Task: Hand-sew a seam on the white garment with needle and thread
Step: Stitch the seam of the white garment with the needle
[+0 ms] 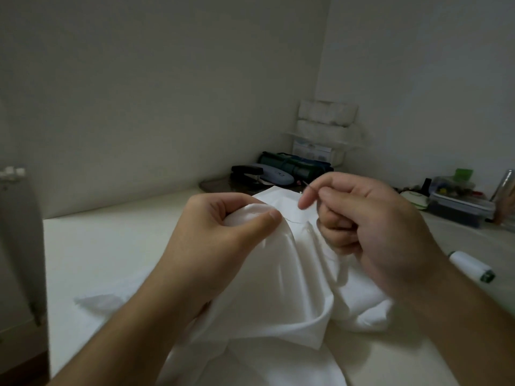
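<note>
White garment [278,274] is bunching under left hand [223,232] fingers; right hand [370,227] fingers are pinching needle [308,185] just beside the fold.

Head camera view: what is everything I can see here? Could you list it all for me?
garment: one, white, bunched on the table in front of the person
needle: one, thin, metal, pinched in the right hand above the garment
thread: one short dark strand, on the garment between the hands
spool: one, white with green end, on the table at right
table: one, cream, under everything
stapler: one, black, at the back
rolled pouch: one, dark green, at the back
plastic box: one, clear, far right
white packs: stacked in the corner, number unclear
left hand: grips a fold of the garment
right hand: pinches the needle
</note>
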`<state>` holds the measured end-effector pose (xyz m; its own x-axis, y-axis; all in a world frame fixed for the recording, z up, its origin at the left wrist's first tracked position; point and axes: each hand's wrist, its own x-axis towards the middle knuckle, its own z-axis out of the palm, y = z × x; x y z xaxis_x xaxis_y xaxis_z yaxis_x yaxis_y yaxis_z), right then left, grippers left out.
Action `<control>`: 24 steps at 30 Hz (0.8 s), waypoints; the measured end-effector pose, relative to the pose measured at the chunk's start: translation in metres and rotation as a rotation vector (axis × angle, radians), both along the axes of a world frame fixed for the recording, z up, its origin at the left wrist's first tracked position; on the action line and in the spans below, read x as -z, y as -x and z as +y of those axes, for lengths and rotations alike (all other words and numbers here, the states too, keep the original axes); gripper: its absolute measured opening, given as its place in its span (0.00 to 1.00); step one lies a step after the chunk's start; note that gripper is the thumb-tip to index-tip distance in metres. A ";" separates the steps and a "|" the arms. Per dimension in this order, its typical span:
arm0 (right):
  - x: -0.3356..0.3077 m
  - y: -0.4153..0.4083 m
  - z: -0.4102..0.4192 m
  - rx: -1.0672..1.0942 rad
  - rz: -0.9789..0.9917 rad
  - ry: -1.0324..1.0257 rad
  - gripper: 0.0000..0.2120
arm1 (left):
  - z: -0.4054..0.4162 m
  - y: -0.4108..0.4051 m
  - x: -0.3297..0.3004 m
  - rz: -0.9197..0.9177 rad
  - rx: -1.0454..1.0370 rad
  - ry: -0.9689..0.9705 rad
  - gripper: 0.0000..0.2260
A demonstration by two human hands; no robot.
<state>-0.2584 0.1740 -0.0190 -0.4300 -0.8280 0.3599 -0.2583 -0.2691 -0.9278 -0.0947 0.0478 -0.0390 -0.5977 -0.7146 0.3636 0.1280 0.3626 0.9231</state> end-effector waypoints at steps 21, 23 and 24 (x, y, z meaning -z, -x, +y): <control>0.004 -0.017 -0.001 -0.071 0.067 0.008 0.10 | 0.000 -0.002 -0.001 0.059 0.163 -0.083 0.08; 0.005 -0.016 -0.002 -0.051 0.074 0.007 0.09 | 0.001 -0.002 -0.002 0.067 0.162 -0.092 0.09; 0.006 -0.015 -0.002 -0.044 0.080 0.000 0.09 | 0.000 -0.002 -0.001 0.067 0.163 -0.088 0.09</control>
